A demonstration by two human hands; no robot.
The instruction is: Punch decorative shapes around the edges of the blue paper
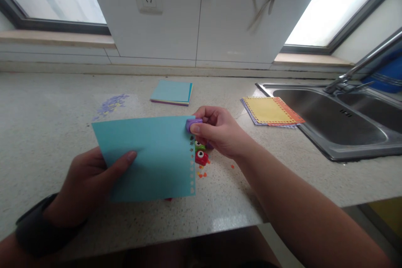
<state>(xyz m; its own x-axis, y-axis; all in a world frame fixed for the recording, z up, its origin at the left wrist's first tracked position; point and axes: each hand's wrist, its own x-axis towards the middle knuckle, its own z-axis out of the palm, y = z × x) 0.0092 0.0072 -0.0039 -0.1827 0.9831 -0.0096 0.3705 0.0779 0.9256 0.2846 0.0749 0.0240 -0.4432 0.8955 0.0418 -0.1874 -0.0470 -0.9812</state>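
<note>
A turquoise sheet of paper (pixel 150 159) is held up over the counter by my left hand (pixel 94 173), thumb on top and the other fingers hidden beneath. Small punched shapes, stars among them, run down its right edge. My right hand (pixel 216 130) pinches a purple craft punch (pixel 194 125) at the sheet's upper right corner. Just below that hand, partly covered by the paper, lie a green craft punch (pixel 200 145) and a red craft punch (pixel 201 157). Orange and yellow paper cut-outs (pixel 202 174) are scattered beside them.
A stack of coloured paper (pixel 171 91) lies toward the wall. Punched yellow and orange sheets (pixel 266 111) rest beside the steel sink (pixel 326 121) on the right. A pile of purple paper bits (pixel 111 105) is spread at the back left of the speckled counter (pixel 47 134).
</note>
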